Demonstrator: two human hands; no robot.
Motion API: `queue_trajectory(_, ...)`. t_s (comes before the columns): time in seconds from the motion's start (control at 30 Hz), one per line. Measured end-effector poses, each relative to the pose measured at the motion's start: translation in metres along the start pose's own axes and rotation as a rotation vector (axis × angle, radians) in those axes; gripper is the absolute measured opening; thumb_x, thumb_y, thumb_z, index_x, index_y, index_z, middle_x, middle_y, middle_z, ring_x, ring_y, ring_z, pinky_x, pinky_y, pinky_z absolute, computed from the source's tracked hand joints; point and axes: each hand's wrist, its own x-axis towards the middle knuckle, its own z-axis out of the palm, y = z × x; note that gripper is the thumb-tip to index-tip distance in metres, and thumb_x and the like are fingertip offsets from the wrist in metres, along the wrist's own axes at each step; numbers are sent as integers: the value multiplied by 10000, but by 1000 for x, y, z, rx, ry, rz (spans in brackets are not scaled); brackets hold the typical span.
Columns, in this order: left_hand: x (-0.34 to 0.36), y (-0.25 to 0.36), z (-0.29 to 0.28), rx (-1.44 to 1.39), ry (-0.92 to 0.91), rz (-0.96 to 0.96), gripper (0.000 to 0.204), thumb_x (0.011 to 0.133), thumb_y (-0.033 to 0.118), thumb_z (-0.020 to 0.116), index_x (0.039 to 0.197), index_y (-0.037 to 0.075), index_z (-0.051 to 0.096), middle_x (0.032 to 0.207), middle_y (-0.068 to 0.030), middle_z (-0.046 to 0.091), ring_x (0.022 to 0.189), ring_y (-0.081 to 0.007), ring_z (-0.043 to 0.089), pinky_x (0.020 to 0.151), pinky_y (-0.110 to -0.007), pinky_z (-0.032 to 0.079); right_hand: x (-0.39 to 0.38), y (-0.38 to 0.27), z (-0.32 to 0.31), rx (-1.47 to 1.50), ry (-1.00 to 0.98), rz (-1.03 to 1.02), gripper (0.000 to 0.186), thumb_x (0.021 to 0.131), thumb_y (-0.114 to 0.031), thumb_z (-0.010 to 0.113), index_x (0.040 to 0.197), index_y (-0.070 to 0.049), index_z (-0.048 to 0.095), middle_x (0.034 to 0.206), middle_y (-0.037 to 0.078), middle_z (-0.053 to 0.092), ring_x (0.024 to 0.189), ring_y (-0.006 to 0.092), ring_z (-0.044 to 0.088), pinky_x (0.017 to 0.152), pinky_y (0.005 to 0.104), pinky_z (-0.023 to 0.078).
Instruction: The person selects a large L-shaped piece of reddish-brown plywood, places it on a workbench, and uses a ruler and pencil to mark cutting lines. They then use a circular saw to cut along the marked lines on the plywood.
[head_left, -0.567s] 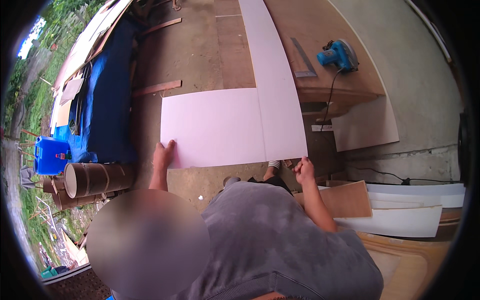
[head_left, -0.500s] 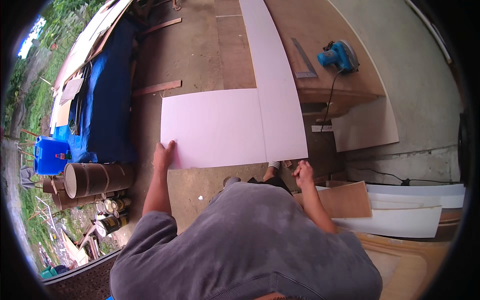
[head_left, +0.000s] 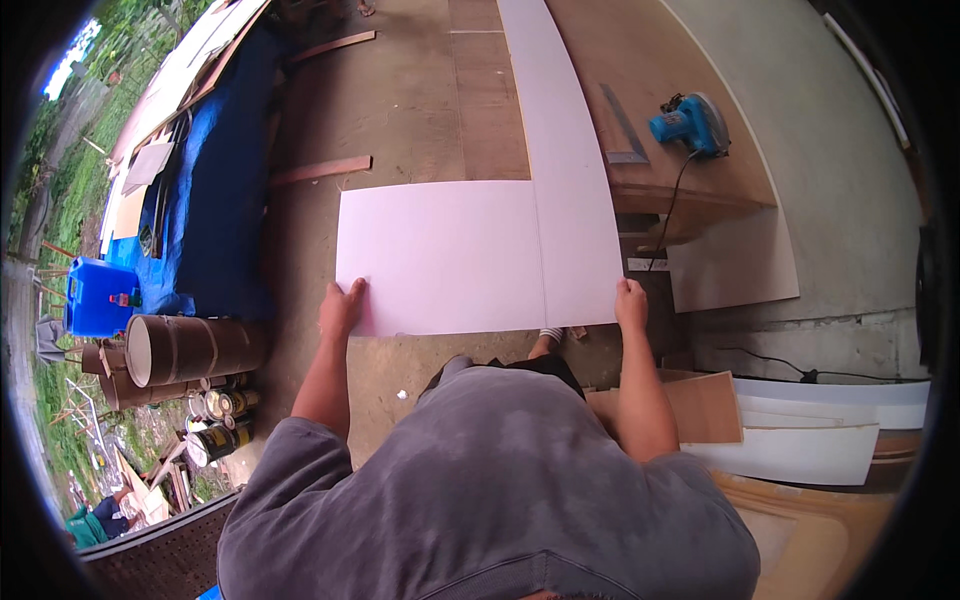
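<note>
A wide white panel (head_left: 435,255) lies in front of me, with a long white strip (head_left: 570,150) along its right side, running away to the far end. A thin line marks where the two meet; I cannot tell if they are joined or overlap. My left hand (head_left: 342,308) is closed on the panel's left edge near its front corner, thumb on top. At the opposite side my right hand (head_left: 631,303) pinches the strip's right edge near its front corner. The fingers under the boards are hidden.
On the brown table (head_left: 690,175) at the right rest a blue circular saw (head_left: 690,125) with its cord and a metal square (head_left: 625,130). A blue tarp (head_left: 220,200), brown drums (head_left: 195,350) and paint cans (head_left: 218,440) stand left. White offcuts (head_left: 800,452) lie at lower right.
My right hand has moved up and forward from below the strip's front corner and taken hold of its right edge. The left hand keeps its grip. The boards appear slightly farther right in view.
</note>
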Motion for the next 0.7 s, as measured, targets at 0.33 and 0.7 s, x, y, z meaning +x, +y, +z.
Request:
queue_trajectory(0.33,-32,-5,-5,21,9,15,732,873,628,610,1168,-41,559,1107,-314,660,1071,-466,629,906,-524,489,-30,-17,0,-139,40,225,500,1037,-440,324,1139,-19,575,1170,269,639,1089,479,596,908,556,477)
queue_trajectory(0.7,-39,-11,4,-47,9,-12,745,874,557,636,1314,-23,477,1213,-296,628,1127,-438,618,947,-508,487,-33,13,15,-94,126,165,432,1030,-408,359,1079,-46,590,1067,262,658,1003,499,603,828,584,477)
